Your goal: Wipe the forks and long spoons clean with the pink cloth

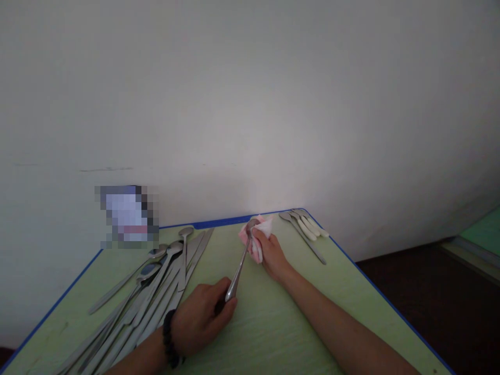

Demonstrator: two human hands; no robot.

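Observation:
A metal spoon (241,259) is held over the middle of the table, its bowl pointing away from me. My left hand (205,315), with a dark beaded bracelet at the wrist, pinches the end of its handle. At the far end my right hand (271,252) grips a pink and white cloth (258,252), which lies behind and around the spoon's bowl. The bowl shows partly above my right fingers. Left of my left hand lies a pile of metal spoons and table knives (156,291), partly covered by my forearm.
The light green table (269,328) has a blue edge and stands against a pale wall (250,104). Several pieces of cutlery (307,226), some with cream handles, lie at the far right corner. A blurred-out device (127,213) stands at the far left corner.

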